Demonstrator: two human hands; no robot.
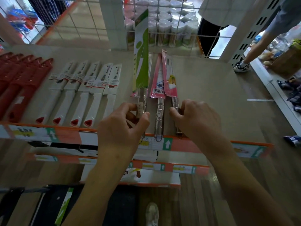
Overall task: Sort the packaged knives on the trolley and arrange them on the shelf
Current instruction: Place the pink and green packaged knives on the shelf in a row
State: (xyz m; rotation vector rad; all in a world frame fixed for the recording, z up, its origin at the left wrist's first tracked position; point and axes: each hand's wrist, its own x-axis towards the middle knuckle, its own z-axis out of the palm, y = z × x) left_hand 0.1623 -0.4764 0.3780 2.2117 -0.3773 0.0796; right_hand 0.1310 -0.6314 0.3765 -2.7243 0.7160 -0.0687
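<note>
On the beige shelf [211, 95] lie three knives with steel handles. My left hand [123, 126] grips the handle of the green-sleeved knife [141, 51], whose tip points away from me. My right hand [195, 118] holds the handle of the right pink-sleeved knife [170, 79]. Between them another pink-sleeved knife [157, 82] rests free, its handle reaching the shelf's front edge. More packaged items, one with a green sleeve [64, 207], show low at the bottom left; whether they lie on the trolley I cannot tell.
White-sheathed knives [91, 88] lie in a row left of my hands, red-sheathed ones [21, 82] further left. A wire grid back panel [171, 22] closes the shelf behind. Orange price rails [179, 144] edge the shelves. A person's legs [244, 62] stand at the right.
</note>
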